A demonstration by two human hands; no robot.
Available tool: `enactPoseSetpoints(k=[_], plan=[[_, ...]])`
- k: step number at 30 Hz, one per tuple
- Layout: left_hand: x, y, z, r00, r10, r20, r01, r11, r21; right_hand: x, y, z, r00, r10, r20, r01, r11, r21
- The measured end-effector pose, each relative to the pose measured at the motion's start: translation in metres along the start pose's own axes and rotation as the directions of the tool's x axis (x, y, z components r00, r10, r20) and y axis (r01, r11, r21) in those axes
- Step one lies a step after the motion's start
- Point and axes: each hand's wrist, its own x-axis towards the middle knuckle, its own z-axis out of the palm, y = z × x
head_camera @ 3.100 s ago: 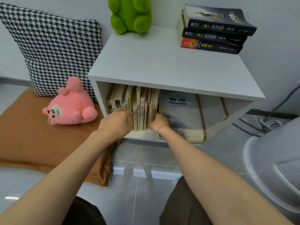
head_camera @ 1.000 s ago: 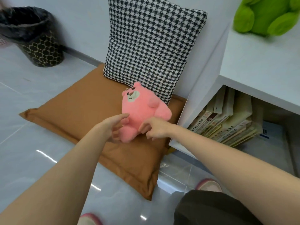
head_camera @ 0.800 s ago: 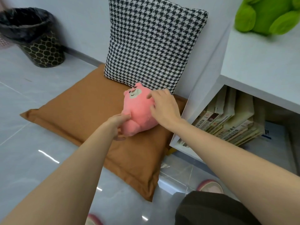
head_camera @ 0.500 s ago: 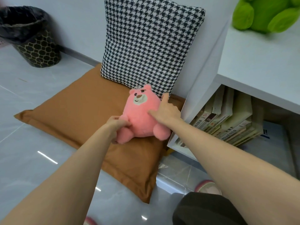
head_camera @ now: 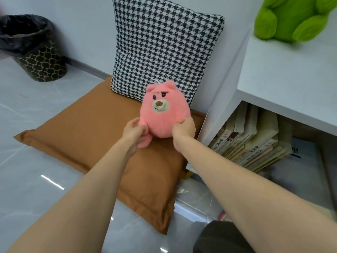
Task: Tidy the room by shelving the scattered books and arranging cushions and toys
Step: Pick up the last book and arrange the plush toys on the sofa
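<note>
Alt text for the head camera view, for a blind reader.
A person's left hand and right hand hold a pink plush bear, upright and facing the camera, over a brown floor cushion with a houndstooth pillow propped behind. At right, a white shelf holds leaning books and, on top, a green plush toy; a black bin stands far left.

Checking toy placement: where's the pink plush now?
Head view, centre: pink plush upright on the brown cushion, before the houndstooth cushion, gripped by left hand and right hand.
</note>
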Motion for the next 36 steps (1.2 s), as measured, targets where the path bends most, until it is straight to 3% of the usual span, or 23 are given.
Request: enactPoseSetpoints(k=[3, 6, 11, 14, 19, 26, 31, 36], plan=[[0.002, 0.016, 0.011, 0.997, 0.055, 0.062, -0.040, 0.972, -0.231, 0.010, -0.001, 0.009, 0.994, 0.081, -0.079, -0.063, 0.976, 0.207], [0.009, 0.024, 0.007, 0.995, 0.077, 0.067, -0.048, 0.934, -0.354, 0.017, 0.000, 0.015, 0.976, 0.158, -0.149, -0.097, 0.932, 0.349], [0.016, 0.024, 0.000, 0.992, 0.044, 0.118, -0.010, 0.961, -0.276, 0.029, 0.011, 0.021, 0.940, 0.262, -0.218, -0.140, 0.879, 0.455], [0.014, 0.023, 0.006, 0.987, 0.029, 0.155, 0.024, 0.944, -0.328, 0.034, 0.029, 0.027, 0.934, 0.296, -0.198, -0.198, 0.894, 0.402], [0.014, 0.023, 0.018, 0.984, 0.007, 0.179, 0.034, 0.973, -0.229, 0.029, 0.046, 0.033, 0.902, 0.390, -0.187, -0.310, 0.884, 0.350], [-0.001, 0.030, 0.021, 0.981, 0.017, 0.195, 0.003, 0.995, -0.103, 0.020, 0.034, 0.024, 0.866, 0.497, 0.055, -0.454, 0.736, 0.502], [-0.029, 0.040, 0.011, 0.989, 0.018, 0.146, -0.020, 1.000, 0.012, -0.002, 0.021, 0.009, 0.909, 0.391, 0.144, -0.417, 0.849, 0.325], [-0.052, 0.054, -0.017, 0.997, 0.041, 0.070, -0.052, 0.986, 0.157, -0.027, -0.002, -0.030, 0.864, 0.375, 0.336, -0.446, 0.879, 0.167]])
